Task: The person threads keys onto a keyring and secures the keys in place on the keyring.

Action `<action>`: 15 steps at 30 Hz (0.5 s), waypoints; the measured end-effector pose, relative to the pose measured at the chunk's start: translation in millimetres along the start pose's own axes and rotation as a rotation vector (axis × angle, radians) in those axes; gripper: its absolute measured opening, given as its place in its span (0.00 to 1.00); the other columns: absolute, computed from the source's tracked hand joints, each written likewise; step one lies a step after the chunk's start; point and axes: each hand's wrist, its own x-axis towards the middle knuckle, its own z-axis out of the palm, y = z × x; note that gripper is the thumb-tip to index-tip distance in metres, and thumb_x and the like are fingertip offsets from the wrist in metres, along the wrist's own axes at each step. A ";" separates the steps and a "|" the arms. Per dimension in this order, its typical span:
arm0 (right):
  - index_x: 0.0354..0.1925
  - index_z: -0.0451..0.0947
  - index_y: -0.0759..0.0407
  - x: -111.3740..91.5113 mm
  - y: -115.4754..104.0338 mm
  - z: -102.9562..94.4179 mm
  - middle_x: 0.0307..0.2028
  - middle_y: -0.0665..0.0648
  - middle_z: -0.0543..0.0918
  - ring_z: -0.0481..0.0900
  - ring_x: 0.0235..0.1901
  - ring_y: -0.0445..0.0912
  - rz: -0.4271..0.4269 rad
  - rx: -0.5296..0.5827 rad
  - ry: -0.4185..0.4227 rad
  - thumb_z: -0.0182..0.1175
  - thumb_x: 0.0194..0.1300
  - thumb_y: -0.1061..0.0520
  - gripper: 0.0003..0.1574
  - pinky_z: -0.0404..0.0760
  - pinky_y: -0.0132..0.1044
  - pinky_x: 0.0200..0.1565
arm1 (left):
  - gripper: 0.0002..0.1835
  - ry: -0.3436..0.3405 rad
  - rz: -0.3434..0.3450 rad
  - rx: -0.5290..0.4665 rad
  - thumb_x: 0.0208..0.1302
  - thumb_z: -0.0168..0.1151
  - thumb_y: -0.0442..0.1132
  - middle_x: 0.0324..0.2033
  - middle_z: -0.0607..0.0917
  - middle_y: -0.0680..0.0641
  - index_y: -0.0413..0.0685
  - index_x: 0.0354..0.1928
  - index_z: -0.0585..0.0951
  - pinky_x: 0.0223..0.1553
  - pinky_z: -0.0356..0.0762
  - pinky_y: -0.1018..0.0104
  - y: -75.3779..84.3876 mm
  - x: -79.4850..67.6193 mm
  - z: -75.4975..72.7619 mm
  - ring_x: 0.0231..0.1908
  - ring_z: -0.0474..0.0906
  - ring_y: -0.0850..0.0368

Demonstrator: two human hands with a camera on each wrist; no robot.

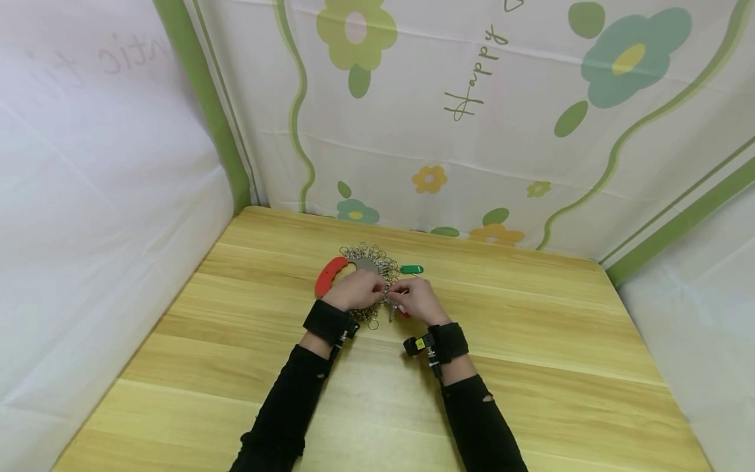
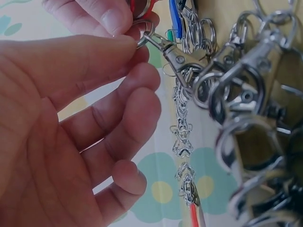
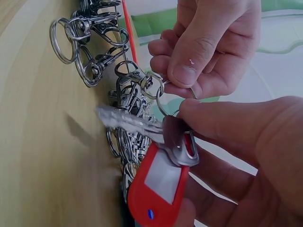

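My left hand (image 1: 356,290) pinches a metal split ring (image 2: 142,32) between thumb and index finger, its other fingers loosely bent. That ring hangs from a swivel clasp (image 2: 176,57) at the edge of a grey plate (image 1: 367,264), which has a red handle (image 1: 330,276) and many such clasps round it. From the right, my right hand (image 1: 419,300) pinches the same ring close to the left fingertips. A metal key (image 3: 130,124) and a red key tag (image 3: 142,196) with a white label hang beside the right fingers in the right wrist view.
A green key tag (image 1: 411,269) lies on the wooden table (image 1: 531,354) just beyond my right hand. Something blue (image 2: 176,19) shows behind the clasps in the left wrist view. A flower-print curtain (image 1: 413,131) stands behind the table, with white fabric at both sides.
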 end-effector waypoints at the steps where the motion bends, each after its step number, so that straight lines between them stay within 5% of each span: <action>1: 0.35 0.86 0.52 -0.1 -0.4 -0.2 0.31 0.50 0.84 0.77 0.20 0.46 0.000 0.000 0.000 0.62 0.65 0.55 0.06 0.74 0.37 0.24 | 0.10 0.001 0.001 0.007 0.66 0.56 0.35 0.19 0.71 0.54 0.50 0.25 0.78 0.26 0.62 0.69 0.4 0.2 0.2 0.21 0.66 0.60; 15: 0.36 0.85 0.51 -0.3 0.2 -1.4 0.19 0.60 0.80 0.67 0.11 0.43 -0.035 -0.006 -0.059 0.60 0.66 0.56 0.07 0.70 0.35 0.21 | 0.14 -0.002 -0.019 0.002 0.66 0.54 0.34 0.16 0.67 0.54 0.51 0.21 0.75 0.24 0.60 0.70 3.6 1.1 1.5 0.18 0.63 0.61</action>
